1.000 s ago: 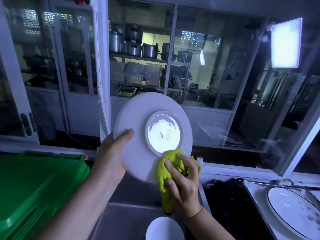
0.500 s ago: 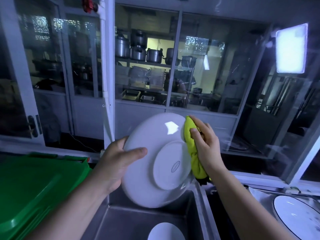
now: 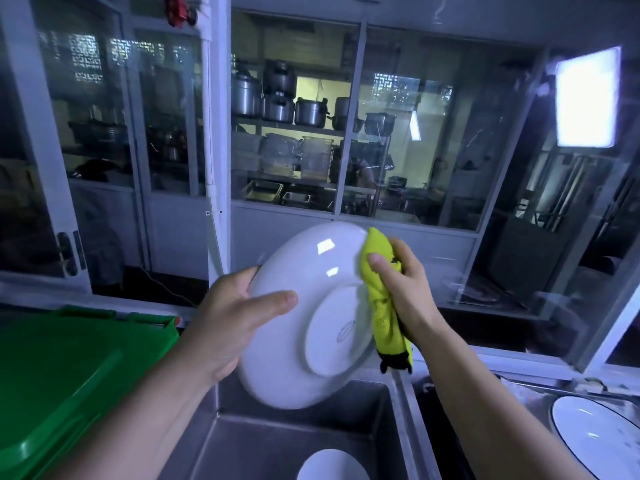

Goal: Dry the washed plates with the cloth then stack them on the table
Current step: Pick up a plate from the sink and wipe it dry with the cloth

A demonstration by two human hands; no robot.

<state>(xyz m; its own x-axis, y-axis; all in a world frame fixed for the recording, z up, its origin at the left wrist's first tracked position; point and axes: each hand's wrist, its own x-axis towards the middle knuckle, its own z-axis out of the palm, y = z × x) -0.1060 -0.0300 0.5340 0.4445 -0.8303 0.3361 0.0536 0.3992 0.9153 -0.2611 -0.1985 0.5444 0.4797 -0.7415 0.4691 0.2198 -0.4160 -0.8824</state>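
The task looks to be in its drying stage, with stacking of this piece not yet begun: one white plate is held up over the sink, tilted with its underside and foot ring facing the camera. The left hand grips the plate's left edge, thumb laid across the back and fingers curled behind the rim. The right hand is closed around a bunched yellow cloth, which it presses against the plate's right rim and the back next to the foot ring; the cloth's dark end hangs below the hand. So the plate sits between the two hands, touching both, one directly and one through the cloth. Whether its face is already dry cannot be told, since that side is turned away. More work seems left: another white plate lies down in the sink, apparently waiting its turn. A dark-rimmed plate rests on the steel worktop at the far right, well apart from the hands; it may be the start of the stack, but that is only a guess.
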